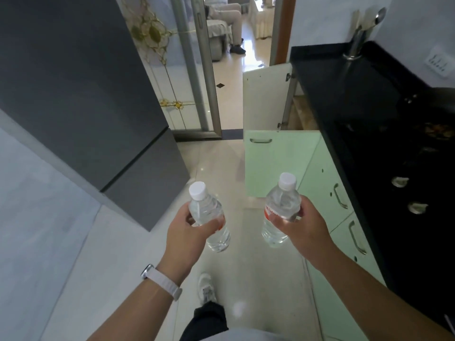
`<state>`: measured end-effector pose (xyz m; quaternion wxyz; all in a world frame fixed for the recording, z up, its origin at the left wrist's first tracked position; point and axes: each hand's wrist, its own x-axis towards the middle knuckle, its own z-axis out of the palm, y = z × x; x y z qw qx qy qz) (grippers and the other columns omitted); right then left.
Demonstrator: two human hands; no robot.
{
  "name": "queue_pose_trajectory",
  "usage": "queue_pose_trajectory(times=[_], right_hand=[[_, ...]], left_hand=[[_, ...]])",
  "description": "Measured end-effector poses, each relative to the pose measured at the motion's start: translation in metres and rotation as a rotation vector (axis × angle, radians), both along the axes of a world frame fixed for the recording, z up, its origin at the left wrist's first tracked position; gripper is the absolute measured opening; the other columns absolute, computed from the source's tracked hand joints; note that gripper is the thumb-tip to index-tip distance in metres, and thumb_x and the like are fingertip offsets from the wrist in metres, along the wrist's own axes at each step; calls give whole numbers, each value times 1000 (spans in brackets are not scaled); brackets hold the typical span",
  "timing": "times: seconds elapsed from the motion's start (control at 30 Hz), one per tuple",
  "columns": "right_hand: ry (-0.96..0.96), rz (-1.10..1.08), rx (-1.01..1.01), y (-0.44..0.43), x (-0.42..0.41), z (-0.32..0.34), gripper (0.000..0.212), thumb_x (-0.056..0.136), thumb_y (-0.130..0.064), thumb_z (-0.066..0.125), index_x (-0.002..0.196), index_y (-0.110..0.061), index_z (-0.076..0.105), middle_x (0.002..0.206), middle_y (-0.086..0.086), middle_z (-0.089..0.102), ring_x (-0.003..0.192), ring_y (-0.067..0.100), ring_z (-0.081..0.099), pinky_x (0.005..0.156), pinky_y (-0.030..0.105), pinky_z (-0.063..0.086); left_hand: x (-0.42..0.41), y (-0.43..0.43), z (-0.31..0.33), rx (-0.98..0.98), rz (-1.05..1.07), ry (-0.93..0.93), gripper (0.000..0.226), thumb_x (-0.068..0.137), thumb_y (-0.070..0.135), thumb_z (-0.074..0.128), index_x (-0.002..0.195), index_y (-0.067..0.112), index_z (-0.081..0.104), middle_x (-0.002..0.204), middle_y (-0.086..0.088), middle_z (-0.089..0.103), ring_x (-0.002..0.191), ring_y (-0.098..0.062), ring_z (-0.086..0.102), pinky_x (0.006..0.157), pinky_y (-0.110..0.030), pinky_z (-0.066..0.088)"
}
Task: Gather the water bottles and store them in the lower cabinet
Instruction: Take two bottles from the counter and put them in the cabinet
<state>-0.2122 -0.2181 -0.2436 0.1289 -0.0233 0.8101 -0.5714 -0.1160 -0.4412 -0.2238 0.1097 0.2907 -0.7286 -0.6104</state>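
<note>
Left hand: fingers and thumb curled round the middle of a clear water bottle, held above the floor.
Left bottle: white cap on, tilted with the cap pointing away from the person; red label partly hidden under the fingers.
Right hand: wrapped round the label band of a second bottle, thumb on the near side.
Right bottle: white cap on, nearly upright, apart from the left bottle and just in front of an open cabinet door.
Wristband: white strap on the left wrist.
Shoe: light-coloured, on the glossy tiled floor beneath the hands.
Open green door: lower cabinet door swung out into the walkway, handle near its top edge.
Open white-faced door: a further lower door, inner face showing, hinges visible.
Closed green doors: right of the right hand, with metal handles.
Countertop: black, above the cabinets, bearing a faucet.
Grey refrigerator: to the left.
</note>
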Motion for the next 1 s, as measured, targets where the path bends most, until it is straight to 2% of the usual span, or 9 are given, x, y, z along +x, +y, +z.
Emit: queue_pose_trajectory(times=[0.13, 0.3, 0.33, 0.4, 0.47, 0.6, 0.7, 0.87, 1.0], right_hand=[[-9, -37, 27, -34, -44, -11, 47, 72, -44, 84, 110, -32, 60, 101, -11, 67, 93, 8, 64, 83, 32, 53], [6, -156, 21, -100, -104, -5, 46, 72, -42, 84, 110, -33, 59, 100, -13, 67, 93, 9, 65, 82, 36, 54], [11, -162, 7, -111, -114, 2, 46, 72, -40, 84, 110, -33, 59, 101, -13, 67, 93, 9, 66, 81, 34, 54], [36, -174, -35, -142, -141, 17, 43, 73, -34, 84, 108, -32, 58, 101, -13, 67, 88, 0, 66, 72, 20, 53], [85, -195, -73, -171, -164, 35, 43, 68, -37, 83, 102, -33, 57, 99, -15, 66, 81, -7, 64, 62, 8, 48], [139, -234, -118, -209, -205, 45, 60, 56, -56, 77, 108, -34, 59, 101, -15, 69, 91, 1, 66, 72, 18, 51], [133, -247, -110, -228, -236, 47, 58, 58, -53, 78, 109, -32, 60, 98, -20, 70, 90, 0, 67, 69, 15, 50], [104, -273, -91, -246, -294, 24, 49, 72, -31, 83, 115, -27, 59, 102, -14, 68, 91, 0, 65, 64, 10, 49], [68, -294, -64, -259, -355, 0, 58, 68, -42, 82, 119, -29, 58, 108, -13, 67, 97, 5, 65, 73, 19, 49]], left_hand=[[-50, -44, -17, 9, -50, -26, 42, 61, 33, 85, 100, 26, 71, 94, 6, 76, 87, -15, 72, 83, -38, 57], [-127, -115, -27, 26, -116, -44, 37, 67, 22, 89, 100, 27, 71, 90, 7, 76, 82, -11, 72, 80, -37, 59], [-139, -125, -24, 29, -123, -40, 37, 65, 23, 88, 99, 27, 72, 88, 7, 76, 81, -11, 72, 79, -36, 59], [-169, -159, -18, 40, -141, -17, 35, 63, 23, 86, 95, 27, 73, 85, 6, 76, 76, -10, 72, 75, -34, 59], [-202, -191, -12, 54, -170, 15, 36, 67, 12, 89, 97, 24, 73, 85, 4, 76, 74, -10, 71, 70, -29, 58], [-263, -235, -6, 15, -213, 48, 43, 71, 11, 89, 108, 22, 70, 91, 7, 76, 80, -8, 72, 70, -23, 54], [-300, -254, -3, 33, -227, 76, 45, 69, 13, 90, 108, 24, 71, 96, 7, 77, 85, -11, 73, 74, -26, 55], [-363, -274, -11, 59, -285, 66, 47, 70, 13, 90, 110, 28, 70, 99, 12, 76, 90, -9, 73, 80, -30, 58], [-418, -287, -25, 90, -288, 34, 49, 69, 8, 89, 111, 26, 70, 99, 11, 76, 90, -7, 72, 80, -26, 56]])
